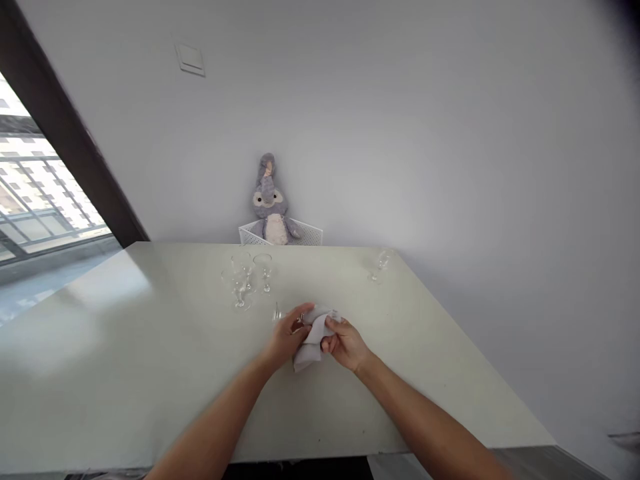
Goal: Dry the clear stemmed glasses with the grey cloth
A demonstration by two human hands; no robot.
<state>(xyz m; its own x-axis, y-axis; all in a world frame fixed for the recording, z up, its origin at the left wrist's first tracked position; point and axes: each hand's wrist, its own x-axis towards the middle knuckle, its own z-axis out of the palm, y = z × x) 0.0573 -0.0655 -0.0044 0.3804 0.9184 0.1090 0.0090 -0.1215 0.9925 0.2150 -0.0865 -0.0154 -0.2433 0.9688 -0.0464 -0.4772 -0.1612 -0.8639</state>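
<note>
Both of my hands are together over the middle of the pale table. My left hand [289,339] has its fingers closed round a glass, of which only the clear base and stem [278,313] show, pointing left. My right hand [345,343] pinches a light grey cloth [316,333] that covers the glass's other end; its lower part hangs below my fingers. How much of the glass lies inside the cloth is hidden.
Several clear stemmed glasses, one of them upright [266,272], stand at the back left of the table [200,373]. Another glass [380,265] is near the back right corner. Behind the table's far edge, a grey plush toy [275,228] sits in a white basket [311,233] against the wall.
</note>
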